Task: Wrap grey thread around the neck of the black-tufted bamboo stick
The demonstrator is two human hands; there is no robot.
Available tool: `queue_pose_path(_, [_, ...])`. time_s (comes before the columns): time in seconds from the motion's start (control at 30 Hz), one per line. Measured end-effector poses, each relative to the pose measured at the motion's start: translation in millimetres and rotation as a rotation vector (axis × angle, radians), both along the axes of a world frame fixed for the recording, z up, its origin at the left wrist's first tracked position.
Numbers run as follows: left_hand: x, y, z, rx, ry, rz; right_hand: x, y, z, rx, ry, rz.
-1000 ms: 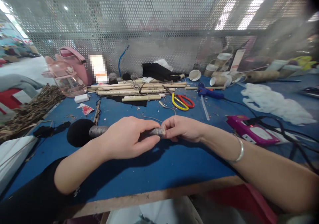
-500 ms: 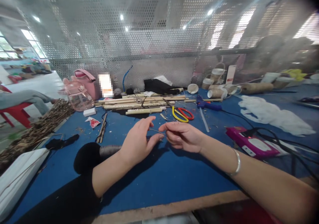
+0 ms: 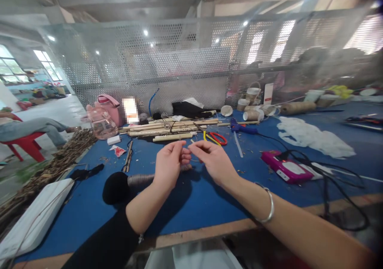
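Observation:
Over the blue table, my left hand (image 3: 170, 163) and my right hand (image 3: 214, 159) are close together, fingers curled in and pinching. A short piece of thin grey cord (image 3: 196, 161) shows in the gap below the fingertips; most of it is hidden by the fingers. Behind my left wrist lies a black ball (image 3: 116, 188) joined to a grey cord-wound handle (image 3: 140, 180), whose far end shows beyond the hand. Just past my right hand are scissors (image 3: 220, 139) with yellow and red handles, partly covered by it.
Wooden sticks (image 3: 161, 130) lie across the back. To the right are a blue glue gun (image 3: 243, 128), white fabric (image 3: 314, 138), a magenta box (image 3: 284, 168) with black cables and a twine roll (image 3: 297, 107). A pink bottle (image 3: 103, 123) and white board (image 3: 42, 217) stand left. Someone sits on a red stool (image 3: 30, 145).
My hands have drawn closer together, and the left fingers have curled in from a more open pose. Less of the cord shows between them. The view has tilted up slightly.

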State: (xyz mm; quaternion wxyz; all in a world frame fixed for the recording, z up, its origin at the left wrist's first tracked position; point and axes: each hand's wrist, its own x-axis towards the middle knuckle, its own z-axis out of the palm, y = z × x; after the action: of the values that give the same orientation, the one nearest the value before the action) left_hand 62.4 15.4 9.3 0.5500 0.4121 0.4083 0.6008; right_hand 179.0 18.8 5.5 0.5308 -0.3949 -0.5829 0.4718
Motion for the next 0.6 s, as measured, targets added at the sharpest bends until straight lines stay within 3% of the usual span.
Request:
queue_pose_path(0.07, [12.1, -18.2, -6.0, 0.036, -0.173, -0.036, -6.9, -5.5, 0.4, 0.114, -0.058, -0.145])
queue_pose_path(0.1, [18.6, -29.3, -8.3, 0.076, -0.209, -0.070, -11.7, -8.2, 1.3, 0.146, -0.064, -0.148])
queue_pose_path(0.23, [34.6, -65.4, -9.6, 0.183, -0.233, 0.036, -33.2, -17.5, 8.6, 0.239, -0.019, -0.090])
queue_pose_path(0.4, [19.3, -75.6, -7.9, 0.112, -0.313, -0.058, -44.0, -37.2, 0.9, 0.184, 0.064, -0.111])
queue_pose_path(0.5, [11.9, -88.2, -18.2, 0.068, -0.332, -0.121, -42.4, -50.4, -9.6, 0.246, -0.006, -0.100])
queue_pose_path(0.6, [15.7, -110.7, -31.4, 0.122, -0.218, -0.059, -41.9, -57.4, -11.0, 0.235, 0.001, -0.143])
